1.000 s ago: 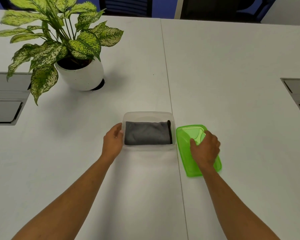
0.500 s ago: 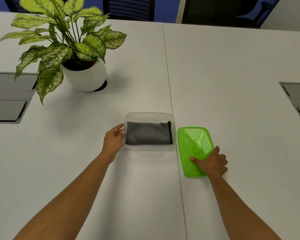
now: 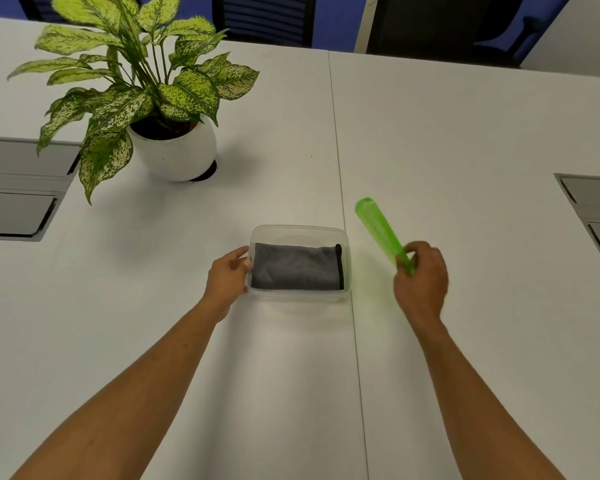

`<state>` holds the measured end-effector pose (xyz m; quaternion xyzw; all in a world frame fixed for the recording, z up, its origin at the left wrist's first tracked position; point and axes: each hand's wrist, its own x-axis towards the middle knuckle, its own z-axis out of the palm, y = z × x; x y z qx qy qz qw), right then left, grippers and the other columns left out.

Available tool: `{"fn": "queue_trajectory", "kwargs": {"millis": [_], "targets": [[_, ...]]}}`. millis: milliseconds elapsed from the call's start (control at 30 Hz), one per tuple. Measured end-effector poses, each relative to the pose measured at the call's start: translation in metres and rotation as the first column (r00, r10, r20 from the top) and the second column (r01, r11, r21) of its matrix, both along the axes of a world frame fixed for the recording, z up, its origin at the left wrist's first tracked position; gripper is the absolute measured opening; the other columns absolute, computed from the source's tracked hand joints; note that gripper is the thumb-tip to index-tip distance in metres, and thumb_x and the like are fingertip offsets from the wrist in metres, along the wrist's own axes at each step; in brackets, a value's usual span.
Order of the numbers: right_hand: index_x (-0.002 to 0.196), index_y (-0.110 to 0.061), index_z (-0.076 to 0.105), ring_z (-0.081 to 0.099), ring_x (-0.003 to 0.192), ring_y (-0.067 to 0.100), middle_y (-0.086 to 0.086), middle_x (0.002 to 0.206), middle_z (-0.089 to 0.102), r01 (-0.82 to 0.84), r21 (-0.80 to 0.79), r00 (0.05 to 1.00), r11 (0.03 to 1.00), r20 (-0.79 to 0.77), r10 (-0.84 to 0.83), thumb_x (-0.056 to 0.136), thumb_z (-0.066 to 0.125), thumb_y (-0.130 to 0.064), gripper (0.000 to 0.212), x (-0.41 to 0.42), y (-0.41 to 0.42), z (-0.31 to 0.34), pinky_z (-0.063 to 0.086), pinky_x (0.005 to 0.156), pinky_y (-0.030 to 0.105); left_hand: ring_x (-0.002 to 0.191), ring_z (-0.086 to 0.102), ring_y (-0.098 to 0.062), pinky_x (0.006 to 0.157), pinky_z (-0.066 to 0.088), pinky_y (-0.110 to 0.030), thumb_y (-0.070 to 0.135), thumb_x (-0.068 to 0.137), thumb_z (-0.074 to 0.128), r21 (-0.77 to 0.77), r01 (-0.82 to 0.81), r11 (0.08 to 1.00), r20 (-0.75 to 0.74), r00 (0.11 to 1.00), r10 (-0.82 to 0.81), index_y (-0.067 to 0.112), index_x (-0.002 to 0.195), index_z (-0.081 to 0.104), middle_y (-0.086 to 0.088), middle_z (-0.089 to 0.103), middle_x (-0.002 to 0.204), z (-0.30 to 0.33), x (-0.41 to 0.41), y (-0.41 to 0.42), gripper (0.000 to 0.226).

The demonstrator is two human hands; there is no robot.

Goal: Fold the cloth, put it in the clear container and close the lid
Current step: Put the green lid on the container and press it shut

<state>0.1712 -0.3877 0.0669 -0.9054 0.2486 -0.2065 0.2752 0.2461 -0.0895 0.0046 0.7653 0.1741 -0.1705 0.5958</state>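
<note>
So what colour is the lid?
Translucent bright green lid, seen edge-on in the head view.

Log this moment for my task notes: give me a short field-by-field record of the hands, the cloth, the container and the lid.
cloth: grey cloth, folded, lying inside the container
container: clear container on the white table, open, no lid on it
lid: green lid, lifted off the table, tilted nearly edge-on to the camera, right of the container
left hand: left hand against the container's left wall, steadying it
right hand: right hand pinching the lid's near end
other: potted plant at far left
step left: lid not yet on
</note>
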Motion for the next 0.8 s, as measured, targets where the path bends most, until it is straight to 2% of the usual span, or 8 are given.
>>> {"fn": "queue_trajectory", "kwargs": {"millis": [100, 167, 233, 333, 467, 600, 700, 800], "targets": [[0.105, -0.006, 0.063, 0.054, 0.088, 0.031, 0.012, 0.094, 0.062, -0.217, -0.169, 0.966, 0.961, 0.103, 0.236, 0.078, 0.048, 0.014, 0.037, 0.009, 0.033, -0.002, 0.044, 0.063, 0.036, 0.122, 0.056, -0.033, 0.094, 0.052, -0.054, 0.022, 0.098, 0.052, -0.005, 0.004, 1.0, 0.002, 1.0, -0.004, 0.022, 0.139, 0.05, -0.007, 0.055, 0.14, -0.001, 0.0, 0.0, 0.041], [0.115, -0.008, 0.065, 0.06, 0.093, 0.035, 0.015, 0.105, 0.067, -0.352, -0.347, 0.919, 0.869, 0.051, 0.392, 0.073, 0.041, 0.007, 0.05, 0.012, 0.052, -0.011, 0.051, 0.074, 0.04, 0.118, 0.06, -0.032, 0.09, 0.055, -0.052, 0.02, 0.099, 0.052, -0.032, -0.006, 0.999, -0.008, 1.0, 0.006, 0.023, 0.137, 0.052, -0.008, 0.061, 0.132, -0.002, 0.0, 0.001, 0.039], [0.122, -0.014, 0.063, 0.062, 0.102, 0.036, 0.014, 0.116, 0.067, -0.478, -0.439, 0.863, 0.761, -0.072, 0.5, 0.069, 0.039, 0.002, 0.061, 0.015, 0.069, -0.018, 0.051, 0.084, 0.045, 0.109, 0.065, -0.03, 0.081, 0.059, -0.047, 0.017, 0.098, 0.051, -0.076, -0.026, 0.997, -0.027, 0.999, 0.024, 0.024, 0.135, 0.054, -0.007, 0.069, 0.116, -0.002, -0.001, 0.001, 0.037], [0.131, -0.023, 0.055, 0.058, 0.116, 0.035, 0.01, 0.13, 0.061, -0.607, -0.425, 0.794, 0.671, -0.289, 0.535, 0.069, 0.04, 0.002, 0.069, 0.016, 0.086, -0.03, 0.043, 0.095, 0.058, 0.102, 0.068, -0.025, 0.076, 0.061, -0.045, 0.018, 0.096, 0.053, -0.096, -0.023, 0.995, -0.047, 0.999, 0.018, 0.026, 0.135, 0.055, -0.003, 0.072, 0.107, -0.001, -0.001, 0.004, 0.039], [0.144, -0.033, 0.034, 0.039, 0.137, 0.03, 0.004, 0.148, 0.045, -0.736, -0.345, 0.672, 0.582, -0.474, 0.569, 0.071, 0.064, 0.005, 0.087, 0.016, 0.087, -0.05, 0.025, 0.105, 0.069, 0.105, 0.067, -0.022, 0.079, 0.06, -0.048, 0.028, 0.095, 0.054, -0.095, 0.008, 0.995, -0.049, 0.999, -0.012, 0.036, 0.131, 0.058, 0.003, 0.071, 0.114, -0.004, -0.003, 0.006, 0.037], [0.149, -0.037, 0.018, 0.017, 0.147, 0.024, -0.001, 0.158, 0.025, -0.789, -0.239, 0.598, 0.565, -0.504, 0.623, 0.091, 0.058, -0.027, 0.071, 0.023, 0.08, -0.054, 0.004, 0.11, 0.07, 0.108, 0.065, -0.023, 0.08, 0.06, -0.049, 0.031, 0.095, 0.054, -0.099, 0.021, 0.995, -0.035, 0.999, -0.024, 0.04, 0.127, 0.06, 0.003, 0.069, 0.119, -0.002, -0.004, 0.006, 0.033], [0.149, -0.04, 0.012, 0.007, 0.149, 0.021, -0.003, 0.161, 0.016, -0.814, -0.214, 0.561, 0.541, -0.53, 0.636, 0.092, 0.036, -0.057, 0.065, 0.026, 0.079, -0.053, -0.004, 0.11, 0.069, 0.108, 0.065, -0.022, 0.08, 0.06, -0.049, 0.03, 0.097, 0.053, -0.129, 0.016, 0.992, -0.032, 0.999, -0.02, 0.04, 0.125, 0.062, 0.004, 0.068, 0.121, 0.0, -0.005, 0.004, 0.031], [0.149, -0.04, 0.011, 0.003, 0.149, 0.021, -0.002, 0.161, 0.013, -0.82, -0.237, 0.558, 0.521, -0.534, 0.635, 0.09, 0.031, -0.065, 0.068, 0.023, 0.081, -0.057, -0.005, 0.109, 0.071, 0.106, 0.067, -0.023, 0.079, 0.059, -0.051, 0.025, 0.097, 0.051, -0.174, -0.007, 0.985, -0.057, 0.998, -0.003, 0.036, 0.128, 0.061, 0.001, 0.069, 0.12, 0.0, -0.006, 0.004, 0.034]]}}
